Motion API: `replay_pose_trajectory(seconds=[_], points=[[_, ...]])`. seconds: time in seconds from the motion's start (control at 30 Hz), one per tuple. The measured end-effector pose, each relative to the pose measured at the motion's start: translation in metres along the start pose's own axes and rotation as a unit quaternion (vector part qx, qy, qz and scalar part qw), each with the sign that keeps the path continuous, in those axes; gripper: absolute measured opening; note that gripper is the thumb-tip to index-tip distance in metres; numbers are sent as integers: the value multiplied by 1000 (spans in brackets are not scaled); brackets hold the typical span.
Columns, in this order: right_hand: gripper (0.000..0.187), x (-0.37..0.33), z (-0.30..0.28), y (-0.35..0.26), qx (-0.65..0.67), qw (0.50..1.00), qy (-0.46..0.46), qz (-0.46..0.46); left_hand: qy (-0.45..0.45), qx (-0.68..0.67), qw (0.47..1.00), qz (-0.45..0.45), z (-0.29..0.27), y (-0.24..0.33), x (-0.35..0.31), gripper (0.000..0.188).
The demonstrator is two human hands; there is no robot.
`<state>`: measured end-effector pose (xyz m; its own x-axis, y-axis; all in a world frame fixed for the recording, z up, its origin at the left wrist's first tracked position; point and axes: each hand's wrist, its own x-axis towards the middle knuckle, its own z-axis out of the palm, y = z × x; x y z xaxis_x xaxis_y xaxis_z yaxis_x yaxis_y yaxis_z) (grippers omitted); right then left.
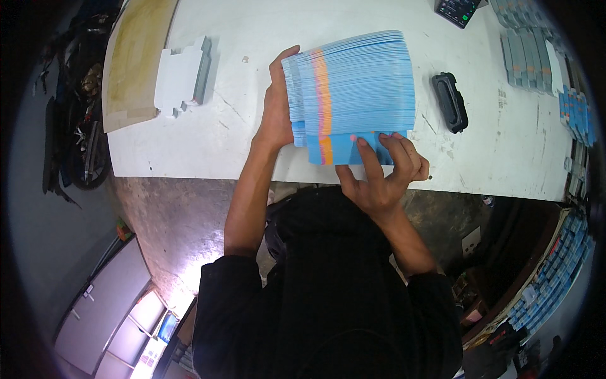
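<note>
Head view: left fingers (278, 71) hold blue stack (366, 88); right fingers (371, 159) spread near table edge (189, 174).

Tabletop (227, 151) bright; glare on floor (183, 227), lower left; edges dark.

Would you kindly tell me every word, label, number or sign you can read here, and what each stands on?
No words or numbers can be read clearly.
Dark device, top right: lit marks, too small to read.
White table: dark marks toward the right, too blurred.
Blue stack: pink and orange bands, no legible text.
</note>
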<state>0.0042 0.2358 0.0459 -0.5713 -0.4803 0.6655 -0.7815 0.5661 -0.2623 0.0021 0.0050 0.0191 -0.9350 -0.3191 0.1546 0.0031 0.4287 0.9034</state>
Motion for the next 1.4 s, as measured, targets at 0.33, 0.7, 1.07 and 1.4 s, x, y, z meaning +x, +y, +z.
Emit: replay_pose_trajectory(seconds=[0.33,0.7,1.07,1.4], points=[[68,-4,8,-3,-42,999,-16,14,-3,21,1000,10,-1,2,-1,114],[64,1,0,-1,-44,999,-1,0,3,24,1000,-3,0,-2,-2,113],[64,-2,8,0,-58,998,-9,0,2,23,1000,14,0,-2,-1,112],[54,5,-4,-3,-56,998,-26,-8,2,32,999,20,0,0,-1,114]])
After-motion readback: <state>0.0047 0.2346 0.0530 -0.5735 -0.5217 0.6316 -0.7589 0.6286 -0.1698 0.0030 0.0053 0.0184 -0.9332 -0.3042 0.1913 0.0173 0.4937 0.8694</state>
